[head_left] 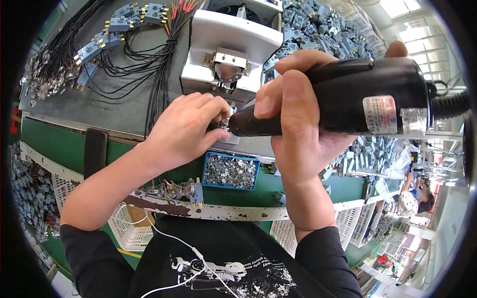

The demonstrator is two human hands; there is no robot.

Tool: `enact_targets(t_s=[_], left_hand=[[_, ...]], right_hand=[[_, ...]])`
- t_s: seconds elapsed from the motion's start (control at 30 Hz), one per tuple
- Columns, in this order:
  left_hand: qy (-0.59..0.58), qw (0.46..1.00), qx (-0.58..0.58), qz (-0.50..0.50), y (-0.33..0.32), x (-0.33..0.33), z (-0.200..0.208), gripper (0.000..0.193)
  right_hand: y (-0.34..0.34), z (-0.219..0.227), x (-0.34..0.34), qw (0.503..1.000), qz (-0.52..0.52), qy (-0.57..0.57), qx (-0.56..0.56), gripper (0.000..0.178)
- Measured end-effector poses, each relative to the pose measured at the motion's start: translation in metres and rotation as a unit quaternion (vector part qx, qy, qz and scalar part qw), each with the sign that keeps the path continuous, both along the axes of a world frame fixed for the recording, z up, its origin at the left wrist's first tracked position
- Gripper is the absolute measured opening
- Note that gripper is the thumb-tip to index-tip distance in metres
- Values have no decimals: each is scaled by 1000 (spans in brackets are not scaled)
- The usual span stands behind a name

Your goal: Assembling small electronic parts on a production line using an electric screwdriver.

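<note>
My right hand (pixel 298 114) is wrapped round a black electric screwdriver (pixel 343 94), its cable leaving at the right. The tool lies nearly level and tapers to a nose just beside the fingertips of my left hand (pixel 181 124). Thumb and fingers of that left hand are pinched together in front of the white machine (pixel 233 37). A little shiny metal shows between them, but the fingers hide most of what they hold. Below the hands stands a blue tray (pixel 205 171) filled with small metal pieces.
Grey-blue switches (pixel 119 24) with black wires lie on the left of the bench (pixel 114 116), near a bundle of wires with shiny metal ends (pixel 44 74). More switches (pixel 323 30) are heaped at the back right. White baskets (pixel 130 233) stand below the bench edge. A person (pixel 412 201) is far right.
</note>
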State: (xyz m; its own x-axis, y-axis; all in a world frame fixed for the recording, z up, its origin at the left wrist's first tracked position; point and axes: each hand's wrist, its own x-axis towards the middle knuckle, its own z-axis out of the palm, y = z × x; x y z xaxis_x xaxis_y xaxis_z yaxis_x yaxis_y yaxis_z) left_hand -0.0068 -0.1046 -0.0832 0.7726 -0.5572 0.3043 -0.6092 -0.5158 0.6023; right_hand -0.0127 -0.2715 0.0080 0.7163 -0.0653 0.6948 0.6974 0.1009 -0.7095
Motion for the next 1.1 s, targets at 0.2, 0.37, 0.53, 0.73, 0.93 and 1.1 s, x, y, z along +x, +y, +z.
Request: enact_targets(t_s=[0.2, 0.37, 0.53, 0.73, 0.93, 1.1], left_hand=[[-6, 1000, 7, -10, 1, 1, -4, 41], [-24, 999, 15, -29, 0, 2, -7, 39], [-3, 1000, 0, -28, -2, 3, -15, 40], [-13, 998, -13, -60, 1, 9, -18, 43], [36, 997, 3, -67, 1, 10, -23, 43], [1, 986, 73, -152, 14, 4, 18, 40]], right_hand=[[4, -10, 15, 999, 42, 11, 20, 29], [7, -13, 13, 997, 71, 26, 10, 22], [4, -13, 9, 994, 72, 57, -60, 23], [5, -13, 3, 986, 150, 66, -17, 28], [20, 3, -1, 995, 36, 61, -65, 92], [-19, 40, 0, 993, -36, 59, -92, 73]])
